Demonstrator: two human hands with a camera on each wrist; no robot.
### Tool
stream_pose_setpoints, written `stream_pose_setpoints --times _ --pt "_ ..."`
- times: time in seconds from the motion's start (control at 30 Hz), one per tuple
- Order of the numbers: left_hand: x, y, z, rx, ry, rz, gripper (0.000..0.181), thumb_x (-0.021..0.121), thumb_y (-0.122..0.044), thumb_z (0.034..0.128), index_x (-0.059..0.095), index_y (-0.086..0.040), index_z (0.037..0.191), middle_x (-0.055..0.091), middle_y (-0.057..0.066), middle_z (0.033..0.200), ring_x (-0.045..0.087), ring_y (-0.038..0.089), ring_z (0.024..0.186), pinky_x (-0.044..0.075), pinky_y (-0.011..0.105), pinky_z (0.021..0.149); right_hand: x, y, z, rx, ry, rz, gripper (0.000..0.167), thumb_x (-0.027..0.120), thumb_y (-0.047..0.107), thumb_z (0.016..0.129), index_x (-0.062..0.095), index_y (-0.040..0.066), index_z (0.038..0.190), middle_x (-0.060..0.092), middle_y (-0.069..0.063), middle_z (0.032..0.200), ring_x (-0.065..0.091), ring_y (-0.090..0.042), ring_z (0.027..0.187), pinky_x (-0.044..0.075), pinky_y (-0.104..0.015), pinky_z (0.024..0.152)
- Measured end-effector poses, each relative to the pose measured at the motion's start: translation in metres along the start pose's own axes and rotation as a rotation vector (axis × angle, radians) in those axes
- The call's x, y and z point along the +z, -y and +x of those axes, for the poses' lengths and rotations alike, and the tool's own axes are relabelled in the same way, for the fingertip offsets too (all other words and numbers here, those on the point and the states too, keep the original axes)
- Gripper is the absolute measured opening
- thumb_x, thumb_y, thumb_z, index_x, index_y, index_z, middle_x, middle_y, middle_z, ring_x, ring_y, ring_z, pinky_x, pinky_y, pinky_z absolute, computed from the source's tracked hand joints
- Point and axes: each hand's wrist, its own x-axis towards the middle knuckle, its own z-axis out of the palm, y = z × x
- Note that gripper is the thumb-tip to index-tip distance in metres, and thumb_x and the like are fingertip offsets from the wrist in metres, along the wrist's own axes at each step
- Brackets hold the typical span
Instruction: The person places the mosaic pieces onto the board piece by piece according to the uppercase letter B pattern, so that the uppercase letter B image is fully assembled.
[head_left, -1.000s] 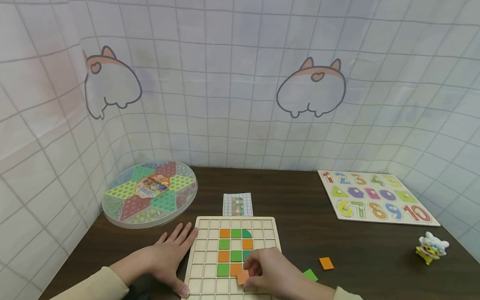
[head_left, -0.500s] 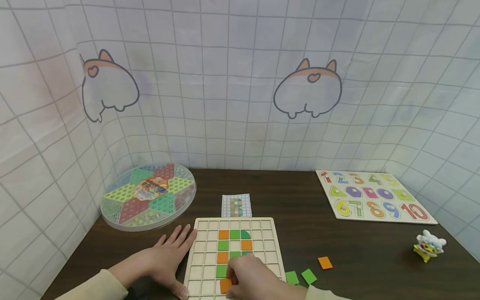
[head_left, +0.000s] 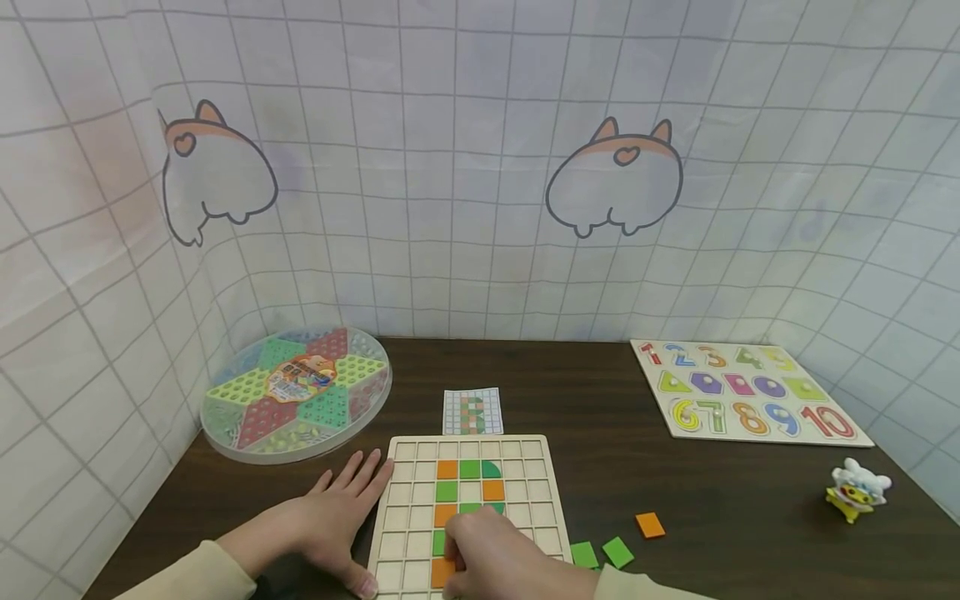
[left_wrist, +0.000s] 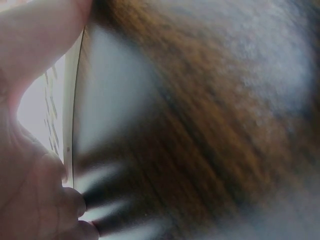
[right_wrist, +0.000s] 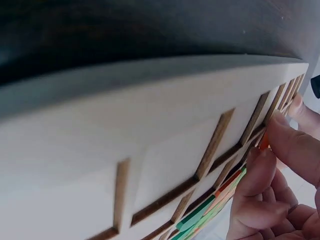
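Observation:
My right hand (head_left: 498, 558) pinches an orange square tile (head_left: 442, 572) between thumb and finger at the wooden grid board (head_left: 392, 546). That tile is just below a green tile (head_left: 438, 543) in the same column; in the right wrist view only a sliver of the orange tile (right_wrist: 264, 142) shows between the fingertips. Whether it lies fully flat in its cell cannot be seen. Higher up are more orange and green tiles, with a rounded dark green tile (head_left: 491, 469). My left hand (head_left: 333, 521) rests with spread fingers along the board's left edge. The right hand hides some lower cells.
A small pattern card (head_left: 472, 411) lies behind the board. Loose green tiles (head_left: 618, 552) and an orange tile (head_left: 649, 525) lie to its right. Farther out are a round Chinese checkers set (head_left: 296, 392), a number puzzle (head_left: 750, 396) and a small figurine (head_left: 857, 489).
My right hand has carried the orange tile left and toward me, down to the column under the green tile. My left hand stays in place at the board's edge.

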Motion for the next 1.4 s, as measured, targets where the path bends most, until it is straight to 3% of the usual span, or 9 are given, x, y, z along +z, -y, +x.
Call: stream_pose_setpoints --times 0.27,0.57,0.77,0.87,1.4 --pt "-0.002 -0.003 -0.002 -0.001 0.001 -0.001 0.15 0.073 -0.09 0.0557 0.0 -0.021 0.167 -0.006 0.014 0.173 -0.007 0.04 0.159 0.011 0.074 0.118 0.001 -0.001 -0.001 -0.01 0.01 0.024 0.018 0.086 0.008 0.073 0.069 0.011 0.077 0.055 0.013 0.059 0.048 0.003 0.055 0.043 -0.014 0.053" --pt "-0.002 0.001 0.0 -0.002 0.011 0.011 0.151 0.07 -0.093 0.0545 -0.002 -0.023 0.167 -0.008 0.014 0.173 -0.007 0.041 0.159 0.01 0.076 0.117 0.001 -0.001 0.0 -0.022 -0.015 -0.016 0.018 0.083 0.017 0.087 0.071 0.013 0.074 0.063 0.011 0.065 0.049 0.005 0.057 0.043 -0.013 0.055" --pt "-0.019 -0.02 -0.011 -0.004 0.033 -0.004 0.144 0.081 -0.077 0.0643 0.001 -0.014 0.166 -0.005 0.02 0.172 -0.005 0.046 0.158 0.01 0.076 0.117 -0.001 -0.002 0.002 0.004 -0.005 -0.04 0.019 0.082 0.015 0.088 0.07 0.014 0.073 0.062 0.012 0.065 0.048 0.004 0.058 0.043 -0.014 0.056" --pt "-0.022 -0.024 -0.013 -0.003 0.052 -0.011 0.145 0.081 -0.076 0.0651 0.0 -0.011 0.166 -0.005 0.023 0.172 -0.005 0.048 0.157 0.009 0.077 0.116 0.0 -0.002 0.001 -0.005 -0.01 -0.046 0.019 0.082 0.015 0.088 0.071 0.014 0.072 0.062 0.013 0.065 0.047 0.004 0.058 0.043 -0.013 0.056" --pt "0.002 0.003 0.001 0.019 -0.009 0.005 0.15 0.072 -0.091 0.0554 -0.001 -0.023 0.167 -0.007 0.013 0.173 -0.006 0.041 0.159 0.012 0.075 0.118 -0.003 -0.007 -0.005 -0.087 0.003 0.033 0.013 0.079 0.01 0.089 0.078 0.012 0.076 0.069 0.012 0.07 0.049 0.007 0.062 0.044 -0.011 0.061"
